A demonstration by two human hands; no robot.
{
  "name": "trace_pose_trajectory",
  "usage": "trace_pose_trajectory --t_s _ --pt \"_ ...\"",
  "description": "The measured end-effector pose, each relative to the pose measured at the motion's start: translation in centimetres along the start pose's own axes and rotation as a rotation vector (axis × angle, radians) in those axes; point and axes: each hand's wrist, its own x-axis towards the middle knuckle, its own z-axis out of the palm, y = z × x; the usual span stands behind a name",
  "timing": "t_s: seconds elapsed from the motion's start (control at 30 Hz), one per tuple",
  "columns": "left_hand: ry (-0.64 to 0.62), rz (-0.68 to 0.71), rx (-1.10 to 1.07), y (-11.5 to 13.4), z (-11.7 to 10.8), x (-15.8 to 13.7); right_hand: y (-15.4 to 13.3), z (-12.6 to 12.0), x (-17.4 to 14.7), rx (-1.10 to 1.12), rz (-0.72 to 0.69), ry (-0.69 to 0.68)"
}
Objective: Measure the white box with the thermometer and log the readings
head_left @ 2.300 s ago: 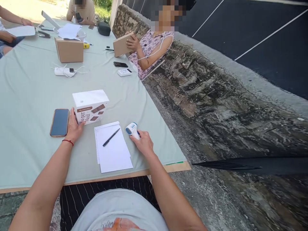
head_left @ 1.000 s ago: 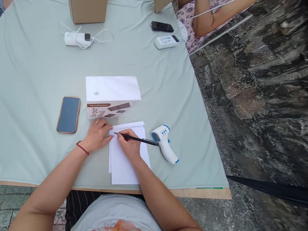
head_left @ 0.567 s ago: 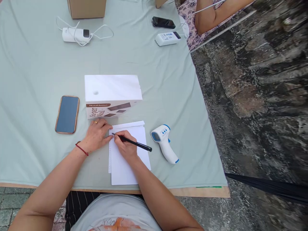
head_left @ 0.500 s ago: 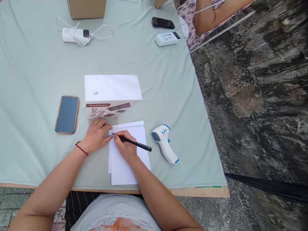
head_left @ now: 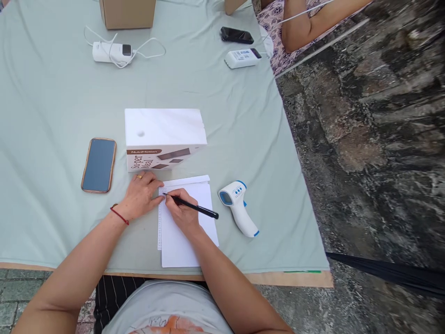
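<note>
The right hand (head_left: 183,213) has swapped the white-and-blue pistol-shaped thermometer (head_left: 239,213) for a slim black pen (head_left: 198,208), apparently writing. The left hand (head_left: 141,195), fingers spread, touches white paper sheets (head_left: 177,253).

Box (head_left: 165,127) blocking ahead, thermometer (head_left: 239,212) right, open gap between (behind box unclear)
</note>
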Motion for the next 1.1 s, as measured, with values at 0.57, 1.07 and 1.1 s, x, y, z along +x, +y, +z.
trace_pose_trajectory --t_s 0.57,1.07,1.1 --pt "-0.009 -0.009 -0.011 0.13 -0.16 0.07 0.08 -0.08 -0.01 0.018 0.036 0.058" --pt "0.006 0.002 0.012 0.1 -0.06 0.04 0.18 0.06 -0.12 0.015 0.014 0.046" --pt "0.005 0.002 0.013 0.09 -0.07 0.05 0.19 0.04 -0.12 0.011 0.013 0.044"
